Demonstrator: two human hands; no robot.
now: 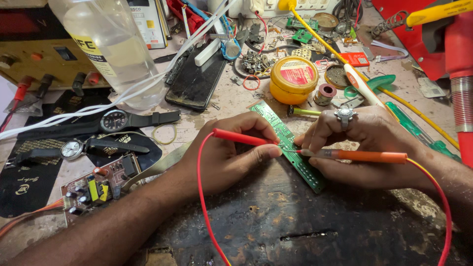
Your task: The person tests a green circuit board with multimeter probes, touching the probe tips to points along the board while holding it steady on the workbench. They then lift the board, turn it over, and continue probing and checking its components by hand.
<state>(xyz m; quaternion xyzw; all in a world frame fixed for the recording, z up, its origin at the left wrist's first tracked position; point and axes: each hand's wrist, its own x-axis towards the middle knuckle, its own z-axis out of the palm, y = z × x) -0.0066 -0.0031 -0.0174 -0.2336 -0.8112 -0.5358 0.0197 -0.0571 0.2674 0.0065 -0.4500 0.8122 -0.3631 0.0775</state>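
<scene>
Left hand (224,152) pinched shut around a red probe (241,138), thumb and forefinger tight, tip down on the green circuit board (290,148). Right hand (364,148) curled closed on an orange probe (364,156) (ring on one finger), metal point meeting the same board. Board lying slantwise on the worn dark bench (295,216), between both hands. Yellow tin (294,79) just behind; two wristwatches (106,133) well off left.

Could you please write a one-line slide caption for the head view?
Left hand and right hand press red probes onto a green circuit board on a cluttered workbench.
</scene>
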